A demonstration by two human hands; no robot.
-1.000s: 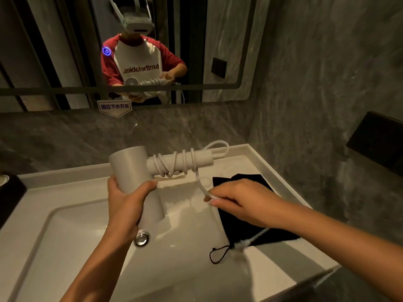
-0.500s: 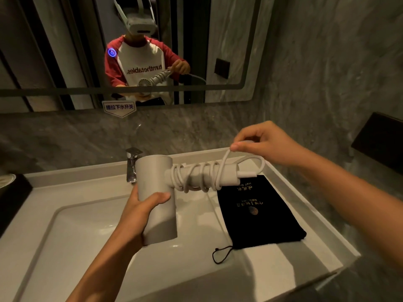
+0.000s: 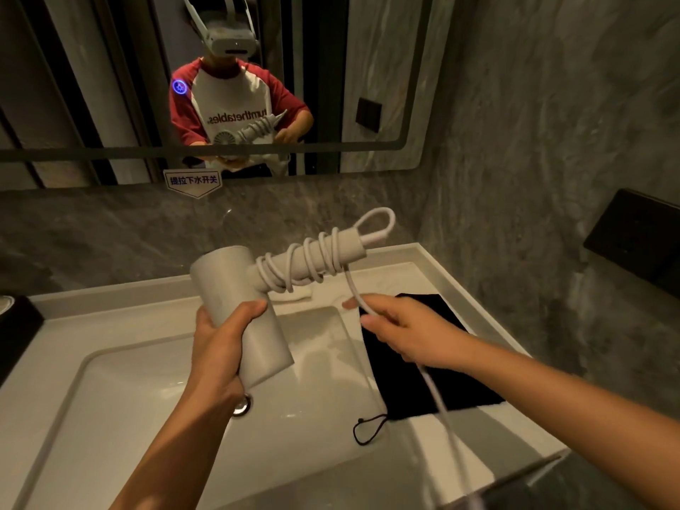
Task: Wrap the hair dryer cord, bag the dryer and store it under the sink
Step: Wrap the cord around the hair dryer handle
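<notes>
dim warm light | soft shadows in sink (image 3: 110, 380) | wide-angle edge bending | slight blur

mirror (image 3: 368, 68) above, dark wall plate (image 3: 640, 237) right.

Over the sink (image 3: 110, 380), the left hand (image 3: 220, 347) grips the hair dryer (image 3: 239, 296) barrel while the right hand (image 3: 404, 333) pinches its cord (image 3: 353, 285), a black bag (image 3: 412, 384) lying beneath that hand.
</notes>
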